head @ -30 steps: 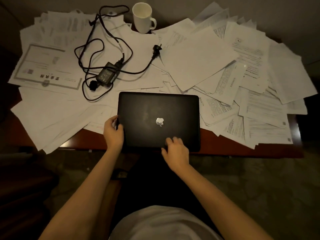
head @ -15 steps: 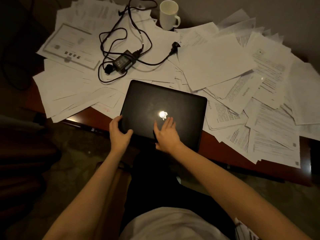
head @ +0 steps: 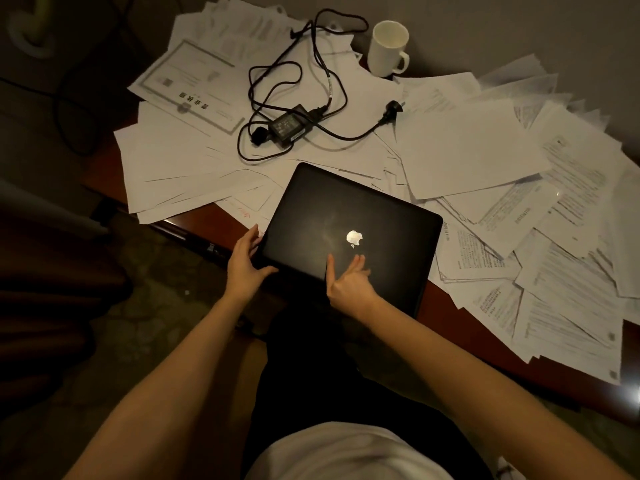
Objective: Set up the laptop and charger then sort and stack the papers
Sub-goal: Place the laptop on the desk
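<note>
Since half a second ago the right hand (head: 348, 284) has slid back from the lid logo toward the near edge, and its fingers, then together, are now parted, thumb out to the left. The left hand (head: 246, 263) has loosened at the near left corner, fingers straightened along the side edge and thumb spread under the front edge.

The desk (head: 485, 344) is nearly covered by loose papers (head: 460, 150), most printed in small text too fine to read. At the far left corner lies a bordered certificate (head: 188, 86) with large characters I cannot make out. The laptop (head: 353, 230), closed, matt black, with a shining apple logo, sits skewed at the near edge, overhanging it. Behind it the black charger (head: 290, 124) lies on the sheets, cables looped; its label is unreadable. A plain white mug (head: 388, 48) stands at the far edge.
</note>
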`<state>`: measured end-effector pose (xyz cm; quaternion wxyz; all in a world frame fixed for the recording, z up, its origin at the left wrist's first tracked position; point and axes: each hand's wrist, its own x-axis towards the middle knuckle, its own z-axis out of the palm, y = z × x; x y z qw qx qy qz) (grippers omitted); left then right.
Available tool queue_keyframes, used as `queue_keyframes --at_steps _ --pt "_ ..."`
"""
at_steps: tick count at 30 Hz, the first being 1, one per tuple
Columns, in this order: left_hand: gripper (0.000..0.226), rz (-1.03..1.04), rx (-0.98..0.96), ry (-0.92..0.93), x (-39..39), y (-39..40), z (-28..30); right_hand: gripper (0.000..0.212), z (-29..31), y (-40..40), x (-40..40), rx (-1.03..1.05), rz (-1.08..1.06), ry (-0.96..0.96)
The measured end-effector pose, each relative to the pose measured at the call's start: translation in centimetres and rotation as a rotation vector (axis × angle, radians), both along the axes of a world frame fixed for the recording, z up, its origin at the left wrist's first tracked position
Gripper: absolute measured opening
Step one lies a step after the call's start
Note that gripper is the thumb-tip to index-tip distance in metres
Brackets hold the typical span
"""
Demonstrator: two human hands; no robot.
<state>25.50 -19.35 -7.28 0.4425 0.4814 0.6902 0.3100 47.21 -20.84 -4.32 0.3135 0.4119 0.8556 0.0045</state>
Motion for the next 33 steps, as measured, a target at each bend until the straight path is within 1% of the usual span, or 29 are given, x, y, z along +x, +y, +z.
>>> queue_keyframes --at_steps 3,5,7,9,12,14,16,18,19,20,21,22,24,26,28,30,33 --pt "0.087 0.008 -0.008 -0.013 0.0 0.0 0.1 0.057 0.8 0.0 0.1 0.022 0.036 0.004" --pt "0.080 0.014 -0.007 0.001 0.1 0.0 0.1 0.055 1.5 0.2 0.5 -0.006 0.021 0.036" --pt "0.070 0.029 0.011 0.012 0.2 0.3 0.2 0.059 2.5 0.8 0.9 -0.038 0.045 0.035" --pt "0.063 0.003 0.028 0.081 0.3 0.9 0.1 0.065 3.7 1.5 1.3 -0.079 0.059 0.022" --pt "0.061 -0.005 -0.049 0.145 0.7 1.9 -0.2 0.068 5.3 2.1 1.4 -0.142 0.043 0.018" --pt "0.061 0.025 -0.115 0.184 1.0 2.3 0.0 0.068 6.4 2.3 1.7 -0.167 0.025 0.060" --pt "0.059 -0.017 -0.136 0.256 1.3 2.5 0.4 0.065 8.0 2.5 2.3 -0.113 0.056 0.091" --pt "0.063 -0.137 -0.103 0.393 1.5 2.6 1.0 0.062 9.6 3.4 3.4 -0.005 0.097 0.149" --pt "0.066 -0.190 -0.088 0.458 1.4 2.6 1.2 0.061 10.3 4.1 3.9 0.059 0.113 0.212" --pt "0.069 -0.236 -0.085 0.514 1.4 2.8 1.5 0.057 11.5 4.9 4.3 0.100 0.113 0.221" --pt "0.071 -0.277 -0.091 0.558 1.4 3.0 1.7 0.051 12.6 5.7 4.7 0.169 0.076 0.242" --pt "0.075 -0.316 -0.106 0.592 1.3 3.3 1.9 0.043 13.4 6.6 5.3 0.212 0.014 0.305" --pt "0.085 -0.370 -0.148 0.638 1.3 4.0 2.3 0.031 14.5 8.7 6.6 0.253 -0.189 0.412" --pt "0.095 -0.428 -0.200 0.711 1.6 4.9 2.9 0.024 15.3 10.7 7.5 0.319 -0.402 0.553" --pt "0.105 -0.512 -0.254 0.809 2.0 5.7 3.5 0.020 15.3 12.6 7.7 0.417 -0.536 0.621" --pt "0.111 -0.579 -0.289 0.897 2.5 6.3 3.8 0.021 14.8 14.2 7.3 0.502 -0.623 0.636" --pt "0.110 -0.642 -0.319 1.040 3.5 7.0 4.1 0.023 13.7 15.9 6.9 0.607 -0.688 0.628"
